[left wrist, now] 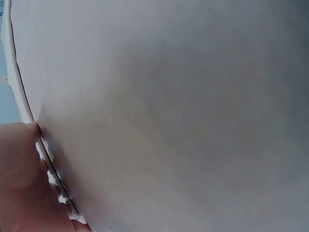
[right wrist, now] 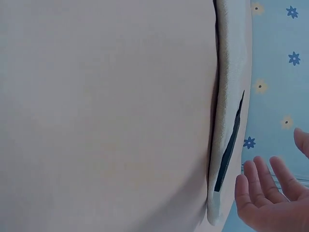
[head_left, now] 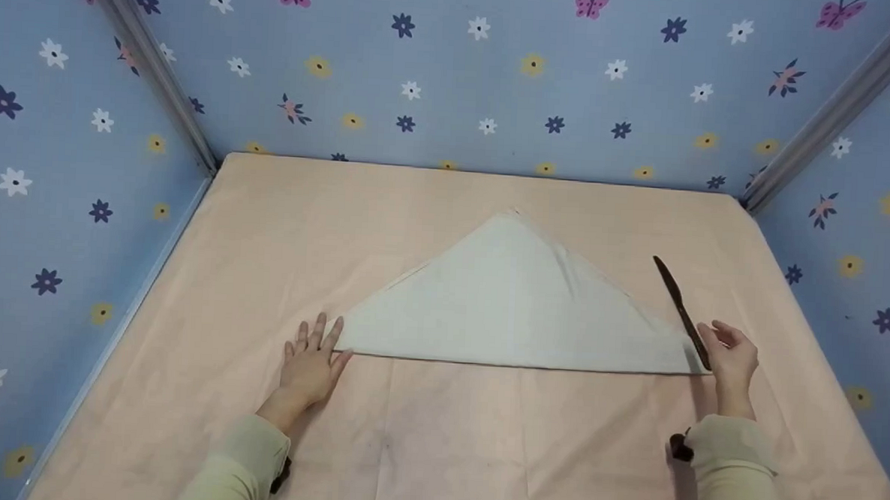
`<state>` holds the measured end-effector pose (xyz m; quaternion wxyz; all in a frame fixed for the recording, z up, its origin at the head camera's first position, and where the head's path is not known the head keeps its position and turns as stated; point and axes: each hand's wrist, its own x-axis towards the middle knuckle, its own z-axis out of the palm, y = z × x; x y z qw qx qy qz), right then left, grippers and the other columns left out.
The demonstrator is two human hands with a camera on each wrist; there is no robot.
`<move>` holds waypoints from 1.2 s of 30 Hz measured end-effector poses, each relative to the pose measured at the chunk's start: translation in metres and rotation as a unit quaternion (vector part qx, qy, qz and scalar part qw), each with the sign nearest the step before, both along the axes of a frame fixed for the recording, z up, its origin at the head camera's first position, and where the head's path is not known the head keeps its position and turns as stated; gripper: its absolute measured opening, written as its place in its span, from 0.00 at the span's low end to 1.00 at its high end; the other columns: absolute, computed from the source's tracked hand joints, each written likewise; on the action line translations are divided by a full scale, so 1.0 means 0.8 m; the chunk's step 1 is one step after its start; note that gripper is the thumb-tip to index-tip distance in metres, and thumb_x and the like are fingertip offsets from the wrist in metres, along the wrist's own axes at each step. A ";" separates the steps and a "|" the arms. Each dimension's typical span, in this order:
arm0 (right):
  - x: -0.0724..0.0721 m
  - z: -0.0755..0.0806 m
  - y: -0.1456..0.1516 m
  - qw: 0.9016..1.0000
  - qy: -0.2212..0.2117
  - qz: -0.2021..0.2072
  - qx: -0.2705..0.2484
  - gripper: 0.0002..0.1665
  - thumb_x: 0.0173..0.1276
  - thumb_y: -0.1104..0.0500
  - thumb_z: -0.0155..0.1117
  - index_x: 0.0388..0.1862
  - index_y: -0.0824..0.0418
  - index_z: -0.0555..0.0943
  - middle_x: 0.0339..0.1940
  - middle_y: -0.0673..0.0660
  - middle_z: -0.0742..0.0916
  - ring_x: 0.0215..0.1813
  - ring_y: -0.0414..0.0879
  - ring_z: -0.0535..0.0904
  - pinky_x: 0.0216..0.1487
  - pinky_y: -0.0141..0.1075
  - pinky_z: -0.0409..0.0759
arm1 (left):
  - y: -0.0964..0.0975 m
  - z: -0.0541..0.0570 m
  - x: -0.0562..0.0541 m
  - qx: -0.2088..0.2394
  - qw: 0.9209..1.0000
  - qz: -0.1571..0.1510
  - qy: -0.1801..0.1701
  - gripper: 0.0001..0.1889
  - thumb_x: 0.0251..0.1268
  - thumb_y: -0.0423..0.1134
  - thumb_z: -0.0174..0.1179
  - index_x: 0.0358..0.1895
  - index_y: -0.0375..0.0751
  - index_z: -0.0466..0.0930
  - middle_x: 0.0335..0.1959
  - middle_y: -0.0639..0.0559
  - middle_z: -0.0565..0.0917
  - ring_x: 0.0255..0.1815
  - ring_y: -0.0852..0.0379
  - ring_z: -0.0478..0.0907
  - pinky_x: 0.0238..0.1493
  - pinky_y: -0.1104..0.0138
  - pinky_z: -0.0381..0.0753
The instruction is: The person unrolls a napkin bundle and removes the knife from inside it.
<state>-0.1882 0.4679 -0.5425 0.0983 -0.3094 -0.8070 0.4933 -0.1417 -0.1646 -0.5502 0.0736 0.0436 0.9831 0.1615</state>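
A white cloth (head_left: pixel 503 298), folded into a triangle, lies on the table with its long folded edge toward me. My left hand (head_left: pixel 308 368) rests at the cloth's left corner, fingers straight and spread. In the left wrist view, that hand (left wrist: pixel 19 193) shows at the lower left by the cloth's edge. Slanting across the right corner is a dark table knife (head_left: pixel 681 309), its handle on the cloth and its blade pointing away. My right hand (head_left: pixel 733 360) is beside the handle. The right wrist view shows its loosely bent fingers apart from the knife (right wrist: pixel 232 140), holding nothing.
A pale peach cover (head_left: pixel 452 438) with creases spreads over the table. Blue panels (head_left: pixel 452 85) printed with flowers and butterflies stand behind and at both sides. Grey metal posts (head_left: pixel 153 64) rise at the two back corners.
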 end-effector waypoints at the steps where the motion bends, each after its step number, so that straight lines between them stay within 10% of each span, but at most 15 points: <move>1: -0.005 -0.008 0.008 1.000 0.000 0.000 -0.012 0.38 0.51 0.39 0.63 0.56 0.59 0.73 0.40 0.45 0.76 0.38 0.33 0.71 0.23 0.22 0.71 | 0.000 0.000 0.000 -0.001 1.000 0.000 0.000 0.32 0.68 0.55 0.36 0.70 0.45 0.44 0.70 0.39 0.42 0.67 0.35 0.35 0.60 0.40 0.38; 8: -0.031 -0.040 0.029 0.997 0.002 -0.045 -0.067 0.40 0.45 0.37 0.67 0.54 0.56 0.74 0.40 0.46 0.75 0.35 0.32 0.74 0.33 0.20 0.72 | -0.002 0.000 -0.001 -0.002 1.000 -0.003 0.003 0.32 0.68 0.55 0.36 0.70 0.44 0.44 0.69 0.38 0.42 0.67 0.34 0.35 0.59 0.39 0.39; 19: -0.010 0.040 -0.021 0.987 0.010 -0.032 -0.158 0.20 0.45 0.50 0.73 0.36 0.57 0.81 0.27 0.46 0.77 0.26 0.32 0.76 0.27 0.22 0.75 | -0.001 -0.001 -0.002 -0.023 1.000 -0.006 0.008 0.32 0.68 0.55 0.36 0.70 0.45 0.44 0.69 0.38 0.43 0.67 0.34 0.37 0.59 0.39 0.42; 25: -0.017 0.031 -0.011 0.995 -0.041 -0.024 -0.083 0.18 0.42 0.43 0.73 0.27 0.50 0.79 0.21 0.41 0.77 0.27 0.33 0.74 0.20 0.27 0.72 | -0.001 -0.001 -0.002 -0.023 1.000 -0.003 0.001 0.32 0.68 0.55 0.36 0.70 0.45 0.44 0.70 0.39 0.42 0.67 0.35 0.36 0.60 0.39 0.41; 32: -0.028 -0.014 0.014 0.997 -0.074 -0.023 -0.020 0.33 0.37 0.33 0.68 0.39 0.52 0.80 0.31 0.40 0.76 0.39 0.37 0.70 0.51 0.36 0.69 | 0.000 -0.001 -0.003 -0.020 1.000 -0.003 0.001 0.32 0.68 0.55 0.37 0.70 0.45 0.44 0.70 0.39 0.42 0.67 0.34 0.36 0.59 0.39 0.40; 36: -0.021 -0.005 0.006 0.997 -0.074 -0.017 -0.010 0.29 0.38 0.34 0.68 0.35 0.50 0.81 0.31 0.40 0.76 0.39 0.37 0.70 0.50 0.36 0.70 | 0.000 -0.001 -0.003 -0.020 1.000 -0.003 0.001 0.32 0.68 0.55 0.37 0.70 0.44 0.44 0.69 0.38 0.42 0.67 0.34 0.36 0.59 0.39 0.41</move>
